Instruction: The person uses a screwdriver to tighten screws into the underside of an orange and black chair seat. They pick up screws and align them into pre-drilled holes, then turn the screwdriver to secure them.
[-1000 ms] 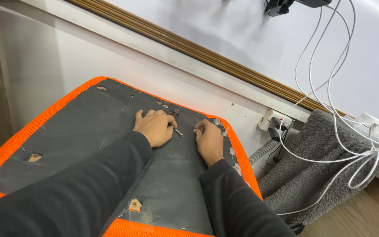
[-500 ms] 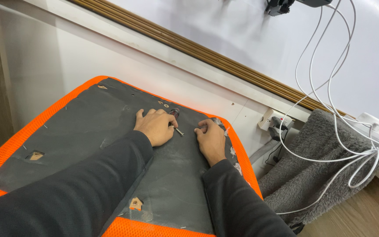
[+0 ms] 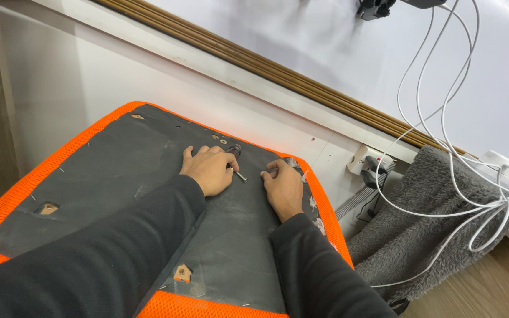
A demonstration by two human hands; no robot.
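Your left hand (image 3: 210,169) was clenched around a screwdriver (image 3: 235,160), its tip poking out toward your right hand (image 3: 284,188), which rested flat and released on the grey seat underside (image 3: 119,176). Just right of that hand ran the orange mesh edge (image 3: 325,206); beyond lay the grey fleece blanket (image 3: 419,224) and white cables (image 3: 443,147).

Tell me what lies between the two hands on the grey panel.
In the head view, the metal tip of a screwdriver held in the left hand pokes into the gap toward the right hand; otherwise only bare grey panel.
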